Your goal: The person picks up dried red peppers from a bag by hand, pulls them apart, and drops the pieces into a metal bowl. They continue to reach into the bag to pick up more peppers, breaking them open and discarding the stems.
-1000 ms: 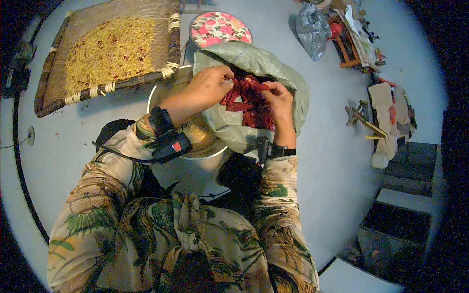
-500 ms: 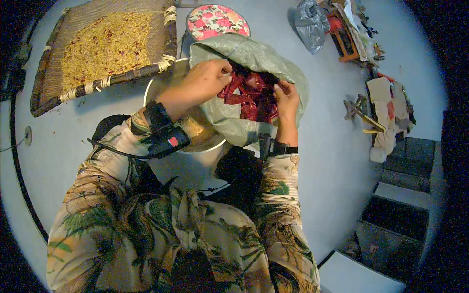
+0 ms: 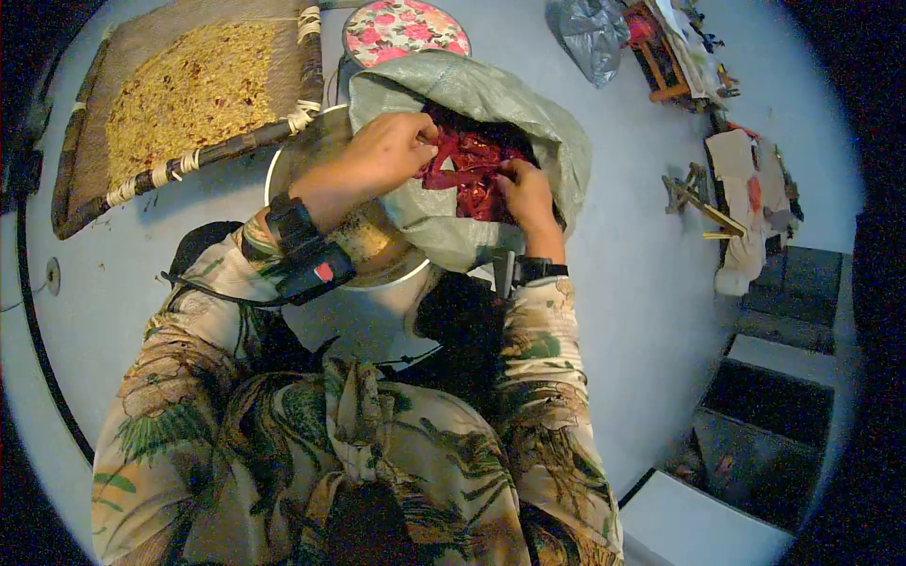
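Observation:
A pale green woven sack [image 3: 557,113] lies open in front of me, holding dried red chilies [image 3: 481,203]. My left hand [image 3: 392,149] reaches over the sack's left side, its thumb and fingers pinched on a dried red chili. On the right, my right hand [image 3: 530,196] is inside the mouth of the sack, fingertips closed on another chili. Both pinches are small and partly hidden by the fingers. Beneath the sack's left edge stands a wide metal basin [image 3: 276,179] with yellowish seeds [image 3: 368,243] in it.
A framed mesh tray [image 3: 71,179] spread with yellow seeds and red bits is at the upper left. Behind the sack is a round floral stool [image 3: 406,30]. A grey plastic bag [image 3: 590,42], wooden stools [image 3: 665,71] and dark steps [image 3: 774,377] stand to the right.
My right hand has moved left from the sack's right rim, in over the chilies and closer to my left hand. My left hand stays over the chilies. The view has shifted slightly.

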A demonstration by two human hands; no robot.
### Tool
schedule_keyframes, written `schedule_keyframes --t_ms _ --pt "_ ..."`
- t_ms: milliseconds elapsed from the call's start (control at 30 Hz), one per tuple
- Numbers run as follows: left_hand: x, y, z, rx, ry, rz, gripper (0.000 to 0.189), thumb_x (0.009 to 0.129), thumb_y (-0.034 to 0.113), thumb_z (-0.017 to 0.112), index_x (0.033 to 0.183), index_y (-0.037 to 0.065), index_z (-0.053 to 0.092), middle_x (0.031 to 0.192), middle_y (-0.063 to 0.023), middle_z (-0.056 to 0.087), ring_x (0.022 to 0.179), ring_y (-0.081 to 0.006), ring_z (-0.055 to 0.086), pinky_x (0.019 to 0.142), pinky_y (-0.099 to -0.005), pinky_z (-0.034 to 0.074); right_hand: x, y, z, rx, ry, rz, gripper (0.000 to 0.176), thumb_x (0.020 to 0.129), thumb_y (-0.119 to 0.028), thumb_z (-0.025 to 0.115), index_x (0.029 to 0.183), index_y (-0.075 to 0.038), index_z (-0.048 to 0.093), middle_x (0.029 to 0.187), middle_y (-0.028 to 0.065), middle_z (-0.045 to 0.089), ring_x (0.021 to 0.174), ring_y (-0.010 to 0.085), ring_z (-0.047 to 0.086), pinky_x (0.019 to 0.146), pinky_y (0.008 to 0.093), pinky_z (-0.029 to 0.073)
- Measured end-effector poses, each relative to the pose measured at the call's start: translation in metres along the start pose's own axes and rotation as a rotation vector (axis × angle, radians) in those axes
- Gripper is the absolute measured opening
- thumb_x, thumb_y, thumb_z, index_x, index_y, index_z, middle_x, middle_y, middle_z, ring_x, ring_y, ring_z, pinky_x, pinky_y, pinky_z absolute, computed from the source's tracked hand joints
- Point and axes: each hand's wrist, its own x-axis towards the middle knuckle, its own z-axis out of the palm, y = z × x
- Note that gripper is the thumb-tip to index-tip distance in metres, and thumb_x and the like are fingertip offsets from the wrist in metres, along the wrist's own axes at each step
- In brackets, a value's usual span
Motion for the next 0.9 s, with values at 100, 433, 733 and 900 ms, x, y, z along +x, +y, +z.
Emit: schedule_keyframes --t_ms 100,433,733,900 --pt "0.001 -0.004 0.003 -0.071 -0.053 -0.007 0.027 0.078 0.018 0.062 0.099 0.001 0.065 0.09 -0.0199 0.066 0.085 -0.0321 0.066 0.074 -0.0414 0.05 0.003 -0.01 0.008 -0.241 -0.066 0.109 0.045 0.075 -0.029 0.071 0.114 -0.008 0.062 0.112 0.0174 0.062 0.103 0.0352 0.06 0.088 0.0415 0.048" --pt "-0.002 -0.005 0.002 -0.114 -0.076 -0.024 0.027 0.08 0.019 0.065 0.1 0.001 0.063 0.09 -0.0197 0.066 0.084 -0.0322 0.066 0.073 -0.0403 0.051 0.011 -0.012 0.015 -0.343 -0.094 0.263 0.046 0.076 -0.032 0.068 0.115 -0.011 0.06 0.111 0.0205 0.062 0.101 0.038 0.06 0.085 0.0469 0.049" --pt "-0.001 0.0 -0.001 -0.059 -0.071 -0.002 0.025 0.081 0.018 0.064 0.1 0.002 0.063 0.09 -0.0186 0.067 0.084 -0.0329 0.065 0.075 -0.0418 0.05 0.031 0.024 0.011 0.598 0.126 0.225 0.03 0.08 -0.022 0.07 0.102 -0.002 0.067 0.096 0.0119 0.068 0.088 0.0244 0.064 0.079 0.034 0.049" --pt "0.001 -0.005 0.005 -0.035 -0.075 0.018 0.026 0.08 0.019 0.064 0.099 0.002 0.063 0.089 -0.0186 0.067 0.084 -0.0331 0.065 0.075 -0.0426 0.05 0.028 0.007 -0.016 0.97 -0.086 0.412 0.025 0.087 -0.02 0.066 0.106 -0.003 0.064 0.096 0.0046 0.066 0.081 0.0136 0.061 0.073 0.0273 0.052"
